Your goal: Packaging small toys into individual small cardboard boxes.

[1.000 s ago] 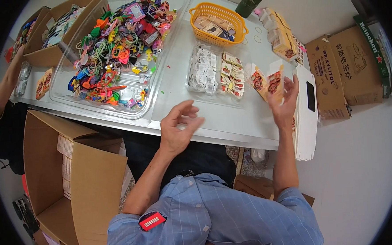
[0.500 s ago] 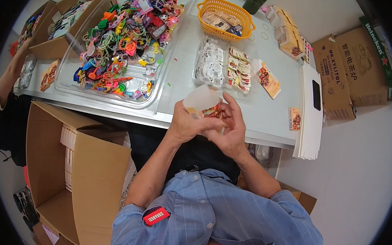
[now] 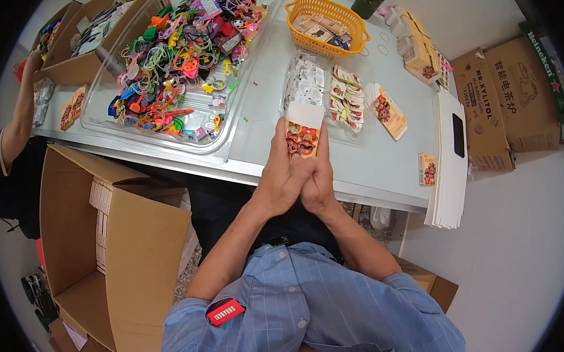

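In front of my chest, over the table's near edge, both hands hold a small printed carton upright, its white flap raised at the top. My left hand is closed along its left side. My right hand grips the right side, with the thumbs meeting at the lower front. Just beyond stands a clear plastic tray holding small white packets and a row of cream-coloured printed packets. To its right lies an orange printed carton. The inside of the held carton is hidden.
A clear tub heaped with colourful trinkets stands left, a yellow basket and green bottle at the back. Stacked cartons, a phone on white sheets and a small box lie right. An open cardboard box and another person's arm are left.
The carton has turned upright with its printed front showing, and its flap stands up. Both hands have closed in around its sides, the right hand's fingers no longer spread.
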`<state>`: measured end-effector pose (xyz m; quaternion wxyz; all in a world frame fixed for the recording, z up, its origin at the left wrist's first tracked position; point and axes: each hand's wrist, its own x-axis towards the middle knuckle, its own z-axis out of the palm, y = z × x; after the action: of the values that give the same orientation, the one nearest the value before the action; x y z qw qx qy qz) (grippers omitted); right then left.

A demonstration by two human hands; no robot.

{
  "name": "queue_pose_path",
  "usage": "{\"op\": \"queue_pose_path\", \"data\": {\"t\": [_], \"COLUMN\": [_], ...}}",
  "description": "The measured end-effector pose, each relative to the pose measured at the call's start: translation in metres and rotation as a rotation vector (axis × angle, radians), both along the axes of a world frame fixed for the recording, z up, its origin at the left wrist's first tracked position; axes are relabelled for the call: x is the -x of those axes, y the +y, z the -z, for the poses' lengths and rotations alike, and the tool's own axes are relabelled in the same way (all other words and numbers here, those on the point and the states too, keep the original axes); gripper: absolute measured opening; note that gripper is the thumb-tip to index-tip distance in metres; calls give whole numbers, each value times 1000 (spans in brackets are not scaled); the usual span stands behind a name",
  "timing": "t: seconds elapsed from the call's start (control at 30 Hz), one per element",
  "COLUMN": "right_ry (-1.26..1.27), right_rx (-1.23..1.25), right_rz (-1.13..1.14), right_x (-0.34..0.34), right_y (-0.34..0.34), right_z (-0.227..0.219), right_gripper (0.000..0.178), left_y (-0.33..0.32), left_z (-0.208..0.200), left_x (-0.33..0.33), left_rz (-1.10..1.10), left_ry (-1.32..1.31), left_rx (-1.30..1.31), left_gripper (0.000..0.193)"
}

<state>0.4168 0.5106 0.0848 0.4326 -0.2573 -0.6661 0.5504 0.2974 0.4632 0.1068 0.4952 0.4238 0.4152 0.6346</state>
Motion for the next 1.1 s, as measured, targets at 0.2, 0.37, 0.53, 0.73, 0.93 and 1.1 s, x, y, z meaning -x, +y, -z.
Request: {"op": "queue_pose_path", "data": {"t": [0.2,0.37,0.53,0.73,0.93,1.1], "right_ry": [-227,-67,-42,-462,6,-8], "right_rx": [136,162,291,236,123,25], "right_rz": [-23,-19,-42,-26,79,16], "right_x": [-7,-15,-15,-31,-19,-22], "right_y": [-6,0,-9,0,14,30], "right_z": [-37,-26,-22,-4,2,12], "right_gripper": [72,61,52,44,50,51], "left_y": [-16,-18,-21,-18,-13,-15], "left_z": [8,4,12,16,36,43], "left_x": [-8,2,20,16,23,31], "left_rz": [-206,-164,-73,-251,-407,-321], "left_ry": [404,-339,-376,-155,260,278], "left_rx": [-46,89,146,268,-66,-90], "left_gripper": [81,53,52,55,63,49]}}
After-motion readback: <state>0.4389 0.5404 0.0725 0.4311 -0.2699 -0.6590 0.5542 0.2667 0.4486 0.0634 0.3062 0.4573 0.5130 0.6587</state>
